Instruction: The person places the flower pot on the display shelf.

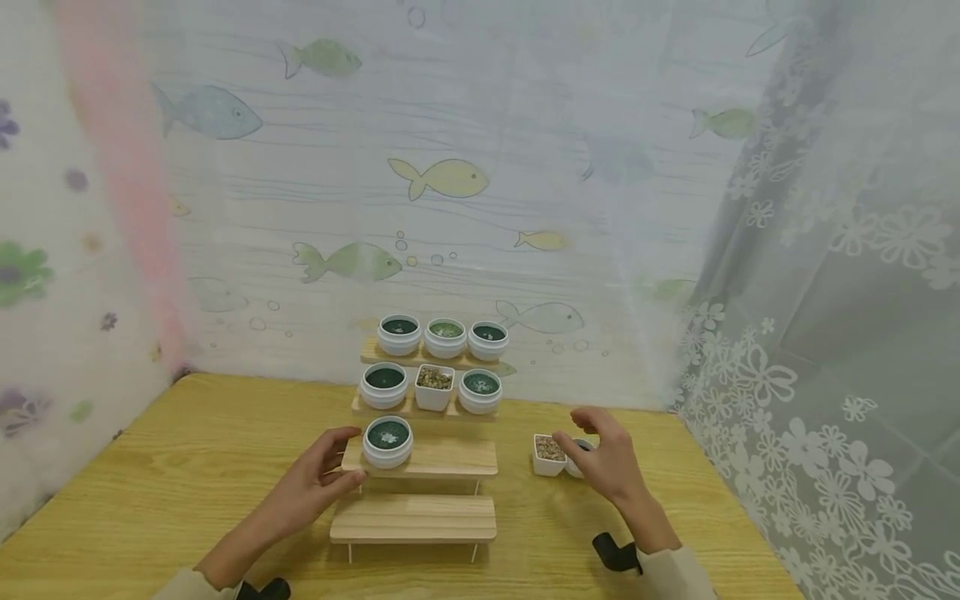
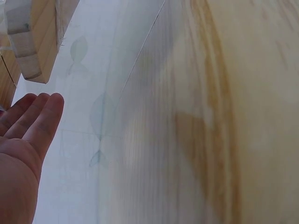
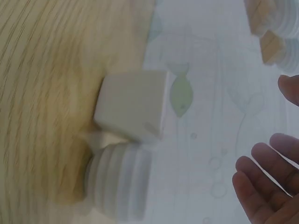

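My left hand (image 1: 318, 479) is at the left end of the third wooden tier (image 1: 450, 457), thumb and fingers apart. Close to those fingers a round white ribbed pot (image 1: 387, 458) with dark green contents stands on that tier. In the left wrist view the fingers (image 2: 46, 116) stretch out below a board end (image 2: 39, 70). My right hand (image 1: 611, 458) hovers at the right with thumb and fingers spread, holding nothing. Beneath it a square white pot (image 1: 550, 467) of brownish bits stands beside a round white pot (image 3: 124, 182), which the hand partly hides in the head view.
The top tier (image 1: 367, 350) bears three round pots. On the second tier (image 1: 427, 412) a square pot (image 1: 433, 393) sits between two round ones. The lowest tier (image 1: 412, 517) is bare wood on thin legs. A fish-patterned curtain (image 1: 480, 208) hangs behind the table (image 1: 247, 450).
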`<state>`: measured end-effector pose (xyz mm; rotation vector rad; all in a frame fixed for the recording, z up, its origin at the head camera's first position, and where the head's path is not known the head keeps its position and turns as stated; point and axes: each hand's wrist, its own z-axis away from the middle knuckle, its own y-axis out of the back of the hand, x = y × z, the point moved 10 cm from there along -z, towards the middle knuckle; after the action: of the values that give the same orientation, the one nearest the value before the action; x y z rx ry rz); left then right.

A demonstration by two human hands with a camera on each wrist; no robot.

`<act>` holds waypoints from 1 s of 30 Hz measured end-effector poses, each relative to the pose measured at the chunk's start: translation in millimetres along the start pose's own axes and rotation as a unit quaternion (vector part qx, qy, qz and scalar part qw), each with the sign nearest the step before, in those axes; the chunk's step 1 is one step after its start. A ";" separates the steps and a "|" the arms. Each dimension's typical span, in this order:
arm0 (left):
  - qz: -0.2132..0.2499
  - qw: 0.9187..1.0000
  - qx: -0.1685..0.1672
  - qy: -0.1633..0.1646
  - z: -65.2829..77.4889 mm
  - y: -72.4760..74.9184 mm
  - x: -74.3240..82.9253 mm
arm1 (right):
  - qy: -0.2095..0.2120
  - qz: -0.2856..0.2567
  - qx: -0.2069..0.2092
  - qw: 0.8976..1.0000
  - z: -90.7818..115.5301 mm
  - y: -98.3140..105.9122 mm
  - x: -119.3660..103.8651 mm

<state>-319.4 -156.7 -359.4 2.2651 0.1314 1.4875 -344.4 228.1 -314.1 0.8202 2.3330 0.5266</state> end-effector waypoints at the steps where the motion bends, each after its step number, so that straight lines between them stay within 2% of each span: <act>1: 0.000 1.000 0.000 0.000 0.1 0.0 0.1 | -0.008 -0.001 -0.003 1.000 0.8 -0.1 4.7; 9: -0.002 1.000 0.003 -0.004 0.7 0.7 0.2 | -0.077 -0.001 -0.038 0.996 8.5 -4.8 39.5; 15: -0.010 1.000 0.006 0.001 1.2 1.3 0.3 | -0.127 -0.021 -0.081 0.988 17.3 -13.0 62.7; 19: -0.014 1.000 0.009 0.004 1.5 2.3 -0.3 | -0.170 -0.032 -0.121 0.978 24.6 -20.5 77.2; 23: -0.014 1.000 0.008 0.001 1.6 2.9 -0.3 | -0.212 -0.047 -0.162 0.963 31.4 -27.1 88.1; 26: -0.017 1.000 0.006 -0.001 2.1 2.8 0.2 | -0.244 -0.059 -0.181 0.951 35.8 -30.1 95.8; 30: -0.019 1.000 0.005 0.001 2.4 2.4 0.6 | -0.270 -0.065 -0.194 0.941 41.3 -32.7 105.2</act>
<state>-317.4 -159.4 -358.7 2.2573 0.1812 1.4723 -397.2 280.8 -405.1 0.5324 1.6912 0.5905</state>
